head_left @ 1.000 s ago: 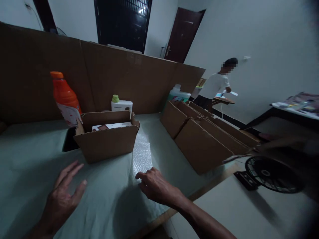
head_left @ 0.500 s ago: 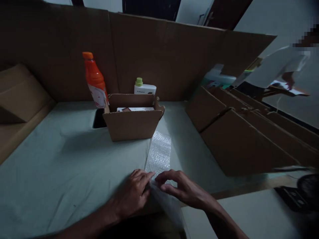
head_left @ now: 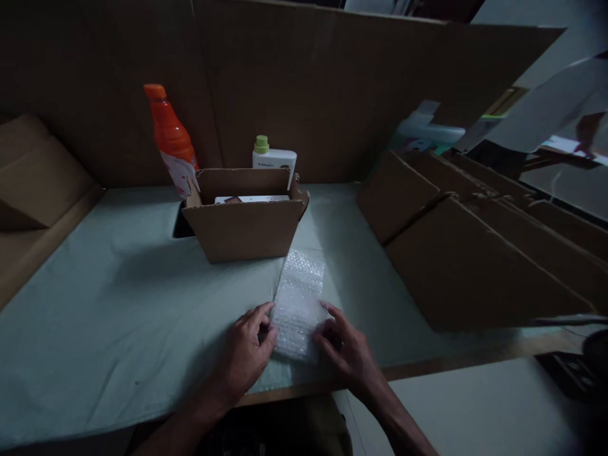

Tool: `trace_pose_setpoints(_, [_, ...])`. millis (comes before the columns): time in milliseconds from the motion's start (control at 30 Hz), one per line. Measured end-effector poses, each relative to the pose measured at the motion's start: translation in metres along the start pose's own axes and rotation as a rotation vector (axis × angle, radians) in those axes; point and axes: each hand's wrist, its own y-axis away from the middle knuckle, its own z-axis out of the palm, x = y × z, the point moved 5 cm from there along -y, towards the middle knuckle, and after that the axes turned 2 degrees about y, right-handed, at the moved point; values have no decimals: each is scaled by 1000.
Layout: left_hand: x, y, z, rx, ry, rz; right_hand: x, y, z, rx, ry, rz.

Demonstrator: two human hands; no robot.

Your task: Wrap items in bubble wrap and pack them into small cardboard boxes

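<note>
A strip of clear bubble wrap lies on the cloth-covered table, its near part folded back over itself into a thicker layer. At its left edge my left hand pinches the wrap between thumb and fingers. My right hand grips the opposite edge, fingers curled inward. Whether anything is wrapped inside the fold cannot be made out. Just beyond the strip's far end stands an open cardboard box with a white, flat-topped item in it.
Behind the box are a leaning orange bottle and a white bottle with a green cap. Larger cardboard boxes stand on the right, one holding a pale bottle. A cardboard wall closes the back. A person is at far right.
The near end of the bubble wrap, which hung over the table edge, is now folded up onto the strip. My hands have moved apart to its two sides. The view has tilted down slightly.
</note>
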Motion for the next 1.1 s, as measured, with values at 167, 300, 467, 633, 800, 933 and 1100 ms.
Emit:
trace_pose_setpoints(167, [-5,-7,6,-4,-195,59,1,14,-14,250,324,-139])
trace_pose_setpoints(300, [-5,-7,12,7,-296,179,-26,35,-11,198,464,-401])
trace_pose_setpoints(467, [-3,-3,13,46,-306,229,-38,31,15,127,592,-537])
trace_pose_setpoints(633, [13,14,-5,31,-199,405,-35,18,19,126,425,-530])
trace_pose_setpoints(800, [16,32,-12,-64,-182,484,-39,21,12,10,188,-400])
trace_pose_setpoints(933, [11,36,-12,-51,-143,416,-33,25,12,-109,80,-228])
trace_pose_setpoints(1100, [7,33,-6,-60,-182,417,-13,30,12,-85,85,-189])
